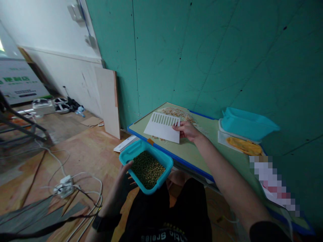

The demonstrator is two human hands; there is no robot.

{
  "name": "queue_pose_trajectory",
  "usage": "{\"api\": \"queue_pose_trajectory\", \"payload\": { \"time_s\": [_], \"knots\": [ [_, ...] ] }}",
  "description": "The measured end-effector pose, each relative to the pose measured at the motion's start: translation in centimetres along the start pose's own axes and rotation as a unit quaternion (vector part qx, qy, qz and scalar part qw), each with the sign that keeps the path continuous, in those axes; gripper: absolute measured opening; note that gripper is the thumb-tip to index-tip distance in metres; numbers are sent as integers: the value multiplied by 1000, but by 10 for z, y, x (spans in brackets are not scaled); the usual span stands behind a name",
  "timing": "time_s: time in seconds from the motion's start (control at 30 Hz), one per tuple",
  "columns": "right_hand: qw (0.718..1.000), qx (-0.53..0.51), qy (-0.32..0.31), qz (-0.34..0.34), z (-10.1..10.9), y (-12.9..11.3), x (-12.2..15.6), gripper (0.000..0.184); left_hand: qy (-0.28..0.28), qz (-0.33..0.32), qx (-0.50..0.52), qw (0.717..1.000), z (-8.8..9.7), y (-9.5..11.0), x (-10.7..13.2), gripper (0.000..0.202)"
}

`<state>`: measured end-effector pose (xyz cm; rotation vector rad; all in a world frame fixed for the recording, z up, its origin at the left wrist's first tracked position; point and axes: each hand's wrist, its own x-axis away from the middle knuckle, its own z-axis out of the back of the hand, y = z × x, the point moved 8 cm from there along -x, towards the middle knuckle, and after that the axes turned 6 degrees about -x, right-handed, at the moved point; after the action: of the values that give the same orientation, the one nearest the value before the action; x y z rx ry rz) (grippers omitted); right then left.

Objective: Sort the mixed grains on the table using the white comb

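Observation:
My left hand (128, 178) holds a turquoise plastic basin (164, 159) by its left side, thumb over the rim, just off the table's front edge. Inside lie green beans (143, 163) and pale yellow beans (155, 171). My right hand (185, 130) grips the right edge of a flat white slotted scraper (161, 129), thumb on top. The scraper is tilted over the green tabletop (202, 148). Beyond it spreads a pile of mixed grains (179, 113), with a few more grains (157, 138) along its near edge.
A second turquoise basin (249, 122) stands at the table's right rear, beside a yellow cloth-like item (244, 145). A green wall (202, 50) runs behind the table. On the floor at left are a power strip (64, 186) and loose cables. A board (108, 101) leans against the wall.

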<state>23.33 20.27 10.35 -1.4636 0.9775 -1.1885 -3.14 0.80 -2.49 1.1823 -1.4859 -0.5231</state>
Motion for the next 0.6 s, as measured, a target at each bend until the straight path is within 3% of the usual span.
{"api": "queue_pose_trajectory", "payload": {
  "time_s": [0.33, 0.6],
  "knots": [
    [1000, -11, -10, -4, -6, -1, 4, 13, 6, 36, 6, 999, 10, -10, -14, 76],
    [1000, 9, -18, -5, -12, -2, 9, 12, -6, 12, 4, 1000, 7, -7, -9, 78]
  ]
}}
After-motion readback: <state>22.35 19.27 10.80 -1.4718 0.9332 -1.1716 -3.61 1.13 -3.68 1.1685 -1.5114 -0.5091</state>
